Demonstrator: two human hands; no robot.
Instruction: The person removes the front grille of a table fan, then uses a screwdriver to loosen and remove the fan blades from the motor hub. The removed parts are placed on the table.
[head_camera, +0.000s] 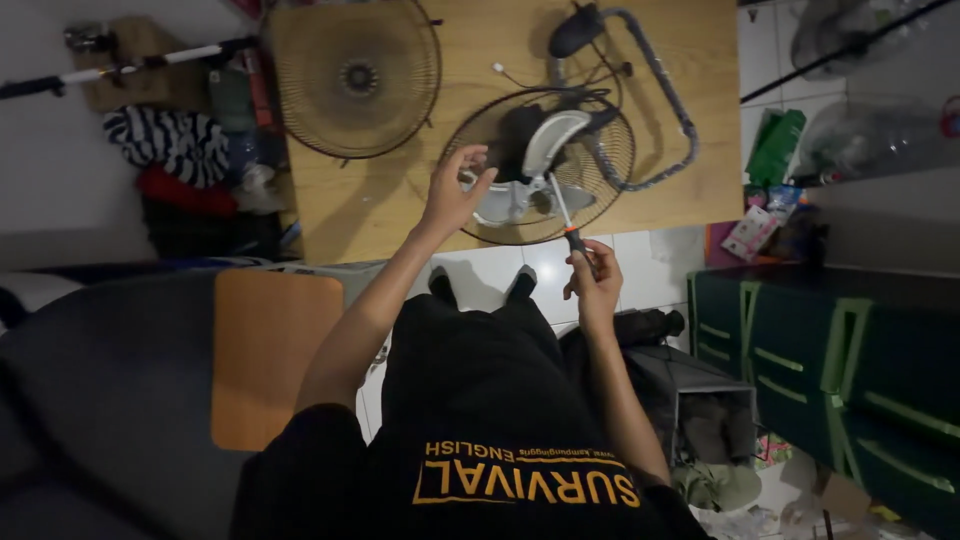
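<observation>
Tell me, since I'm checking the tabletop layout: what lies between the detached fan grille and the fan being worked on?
In the head view, only bare wooden table separates the detached grille from the fan.

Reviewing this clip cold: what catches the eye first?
A dismantled fan lies on the wooden table, its loose front grille lying to the left. The right hand holds a screwdriver against the fan, while the left hand hovers, fingers pinched.
</observation>
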